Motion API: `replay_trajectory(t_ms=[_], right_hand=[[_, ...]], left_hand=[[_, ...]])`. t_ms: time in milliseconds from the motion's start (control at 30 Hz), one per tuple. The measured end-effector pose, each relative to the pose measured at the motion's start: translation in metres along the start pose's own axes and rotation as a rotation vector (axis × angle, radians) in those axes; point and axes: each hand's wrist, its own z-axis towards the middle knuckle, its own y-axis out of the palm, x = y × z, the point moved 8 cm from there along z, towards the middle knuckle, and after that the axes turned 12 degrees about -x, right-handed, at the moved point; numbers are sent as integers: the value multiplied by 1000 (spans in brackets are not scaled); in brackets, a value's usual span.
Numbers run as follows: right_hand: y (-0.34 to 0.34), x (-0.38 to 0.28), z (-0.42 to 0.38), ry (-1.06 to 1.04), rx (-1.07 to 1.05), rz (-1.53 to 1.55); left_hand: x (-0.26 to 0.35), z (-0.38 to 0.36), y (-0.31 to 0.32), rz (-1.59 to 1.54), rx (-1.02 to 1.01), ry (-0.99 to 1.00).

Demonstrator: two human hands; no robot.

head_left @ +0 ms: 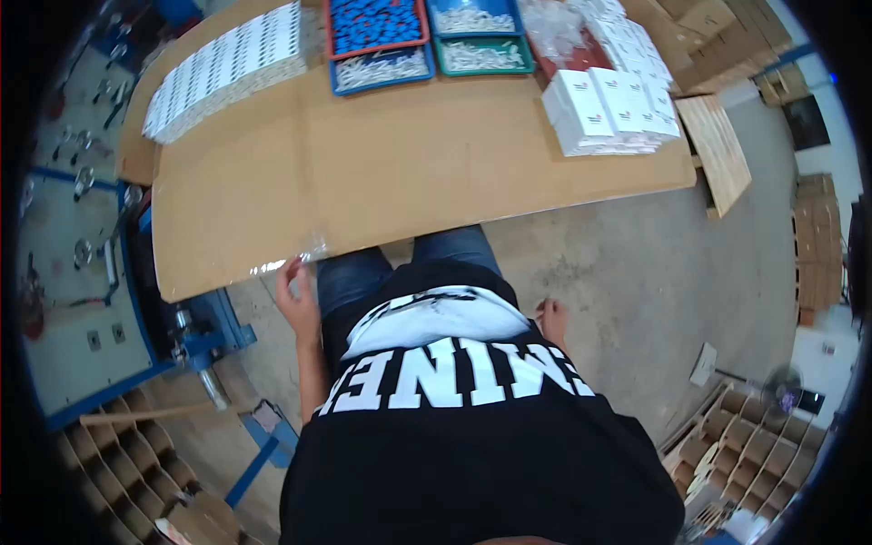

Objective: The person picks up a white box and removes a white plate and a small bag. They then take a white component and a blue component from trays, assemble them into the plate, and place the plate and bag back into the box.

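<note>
My left hand [296,298] is at the near edge of the cardboard-covered table [409,154], its fingertips by a strip of clear tape [291,261]. Its fingers are loosely bent and apart, with nothing visible in them. Beside my body, away from the table, hangs my right hand [553,322]. Its fingers are partly curled but not closed in a fist, and I see no object there. Across the far side of the table stand a red tray of blue parts [377,23], trays of white pieces [477,56] and stacked white boxes [609,113].
A long block of white boxes [227,73] lines the table's far left. Blue machinery [213,336] stands close on my left. Wooden compartment racks [740,445] are low behind me on both sides. Cardboard boxes [727,41] are piled at the far right, near a wooden board [713,150].
</note>
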Motion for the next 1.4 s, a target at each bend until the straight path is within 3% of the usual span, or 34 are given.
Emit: replay_trajectory(t_ms=[33, 100, 167, 233, 367, 500, 567, 700, 767, 833, 933, 967, 1033, 1167, 1300, 1400], right_hand=[[-15, -25, 2, -14, 164, 62], [-73, -93, 12, -389, 625, -240], [-120, -179, 22, -403, 722, -198], [-163, -252, 49, -561, 835, -119], [-232, -376, 121, -604, 836, -125], [-273, -443, 215, -682, 863, -289], [-272, -467, 241, -426, 855, -643], [-277, -470, 274, -223, 738, -708], [-281, -463, 298, -260, 608, -702], [-280, -468, 292, -347, 652, -688], [-279, -485, 269, -702, 714, -447], [-266, -491, 253, -713, 709, -451], [-205, -519, 177, -1037, 583, -280], [-63, -517, 66, -1377, 310, -411], [75, -477, 18, -1363, -64, -310], [163, -454, -19, -1320, -384, -154]], left_hand=[[-8, -4, -6, -30, 30, -59], [-9, -9, 7, -6, 1, -56], [18, -3, 22, 170, -41, 86], [31, 9, 42, 189, -104, 107], [46, 35, 80, 358, -282, 202], [42, 55, 116, 502, -365, 212], [39, 61, 136, 606, -431, 200], [30, 63, 136, 657, -431, 168], [33, 64, 135, 626, -438, 150], [35, 66, 133, 593, -433, 134], [36, 67, 130, 576, -433, 141], [38, 68, 128, 529, -428, 161], [36, 66, 125, 485, -405, 159], [43, 69, 130, 155, -431, 229], [51, 85, 179, -579, -692, -115], [75, 94, 200, -894, -840, -352]])
